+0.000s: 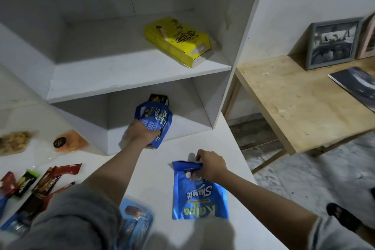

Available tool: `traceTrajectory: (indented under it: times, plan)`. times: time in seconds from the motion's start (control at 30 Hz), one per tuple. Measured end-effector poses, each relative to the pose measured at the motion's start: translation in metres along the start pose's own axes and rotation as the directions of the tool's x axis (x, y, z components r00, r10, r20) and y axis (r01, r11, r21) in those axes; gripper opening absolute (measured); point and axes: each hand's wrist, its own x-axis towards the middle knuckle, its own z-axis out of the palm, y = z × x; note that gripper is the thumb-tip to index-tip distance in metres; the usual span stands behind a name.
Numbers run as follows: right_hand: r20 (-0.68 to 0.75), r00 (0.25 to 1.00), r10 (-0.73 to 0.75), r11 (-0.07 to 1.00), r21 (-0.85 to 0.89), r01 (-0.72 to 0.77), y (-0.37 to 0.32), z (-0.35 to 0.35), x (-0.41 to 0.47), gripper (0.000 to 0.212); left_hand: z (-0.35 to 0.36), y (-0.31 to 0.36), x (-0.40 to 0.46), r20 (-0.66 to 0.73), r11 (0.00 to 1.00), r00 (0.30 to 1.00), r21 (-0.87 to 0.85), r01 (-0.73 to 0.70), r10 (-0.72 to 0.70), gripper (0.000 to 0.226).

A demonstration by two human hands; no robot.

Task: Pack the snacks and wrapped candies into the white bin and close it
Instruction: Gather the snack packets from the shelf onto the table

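Fingers (156, 134) of your left hand (140, 133) grip a blue pouch (155, 118) at frame centre, while your right hand (211, 163) pinches another blue pouch (198, 195) on the tabletop (162, 168) lower right.

Behind the blue pouch (154, 119) gripped by the left hand (142, 135), a dark box (159, 99) shows only its top. At nine o'clock, a nut packet (13, 142) and an orange packet (70, 141) are blurred beyond reading. The grey sleeve (71, 217) hides the lower ends of the snack bars (46, 181). The blue pack (135, 223) at six o'clock is smeared. A pink frame (367, 38) is cut off at three o'clock.
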Motion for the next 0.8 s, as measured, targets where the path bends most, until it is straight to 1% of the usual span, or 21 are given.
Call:
traceTrajectory:
  times: [0.07,0.1,0.17,0.23,0.27,0.3,0.33,0.4,0.47,0.53,0.6,0.63,0.67,0.7,0.73,0.8]
  plan:
    - [-0.005,1.0,-0.02,0.994,0.105,0.02,-0.001,-0.009,-0.001,0.042,-0.002,-0.003,-0.01,0.027,1.0,1.0,0.018,-0.003,0.003,0.077]
    - [-0.005,0.999,-0.038,0.99,0.138,0.038,-0.002,-0.016,-0.003,0.038,-0.003,-0.005,-0.015,0.029,1.0,1.0,0.029,-0.006,0.005,0.077]
    - [-0.017,0.998,-0.066,0.975,0.212,0.068,-0.008,-0.035,-0.006,0.034,-0.008,-0.011,-0.026,0.036,0.999,0.999,0.047,-0.013,0.011,0.081]
    - [-0.041,0.996,-0.081,0.951,0.295,0.089,-0.017,-0.059,-0.013,0.036,-0.014,-0.017,-0.033,0.045,0.999,0.999,0.024,-0.027,0.026,0.082]
    - [-0.07,0.994,-0.085,0.94,0.324,0.103,-0.022,-0.07,-0.017,0.038,-0.019,-0.019,-0.037,0.052,0.999,0.998,-0.005,-0.031,0.032,0.083]
    - [-0.131,0.986,-0.102,0.938,0.318,0.139,-0.026,-0.08,-0.021,0.041,-0.024,-0.021,-0.04,0.051,0.998,0.998,-0.049,-0.036,0.039,0.081]
    - [-0.221,0.967,-0.126,0.945,0.27,0.185,-0.03,-0.089,-0.023,0.045,-0.029,-0.022,-0.043,0.042,0.995,0.998,-0.087,-0.051,0.055,0.075]
    - [-0.413,0.891,-0.189,0.958,0.123,0.26,-0.038,-0.107,-0.028,0.046,-0.04,-0.023,-0.051,0.028,0.988,0.996,-0.128,-0.081,0.085,0.054]
    - [-0.57,0.774,-0.276,0.941,0.006,0.339,-0.047,-0.127,-0.033,0.038,-0.051,-0.027,-0.058,0.007,0.982,0.995,-0.159,-0.101,0.104,0.042]
    - [-0.708,0.617,-0.343,0.907,-0.078,0.414,-0.061,-0.15,-0.038,0.039,-0.062,-0.031,-0.066,-0.015,0.975,0.993,-0.19,-0.116,0.116,0.038]
    - [-0.816,0.449,-0.365,0.878,-0.14,0.458,-0.077,-0.176,-0.038,0.046,-0.075,-0.035,-0.075,-0.029,0.967,0.993,-0.227,-0.115,0.111,0.041]
    - [-0.842,0.402,-0.359,0.87,-0.146,0.471,-0.085,-0.19,-0.036,0.047,-0.08,-0.039,-0.078,-0.033,0.962,0.994,-0.249,-0.112,0.107,0.047]
    - [-0.851,0.393,-0.349,0.869,-0.137,0.475,-0.094,-0.203,-0.032,0.047,-0.086,-0.042,-0.083,-0.03,0.959,0.994,-0.261,-0.111,0.107,0.054]
    - [-0.845,0.415,-0.337,0.879,-0.124,0.461,-0.101,-0.216,-0.027,0.047,-0.091,-0.044,-0.087,-0.033,0.956,0.993,-0.269,-0.118,0.113,0.057]
    - [-0.826,0.463,-0.322,0.896,-0.108,0.43,-0.108,-0.227,-0.02,0.049,-0.094,-0.048,-0.09,-0.037,0.952,0.992,-0.279,-0.124,0.118,0.058]
    - [-0.756,0.596,-0.271,0.935,-0.061,0.348,-0.119,-0.244,-0.005,0.058,-0.1,-0.055,-0.095,-0.043,0.948,0.992,-0.294,-0.122,0.115,0.054]
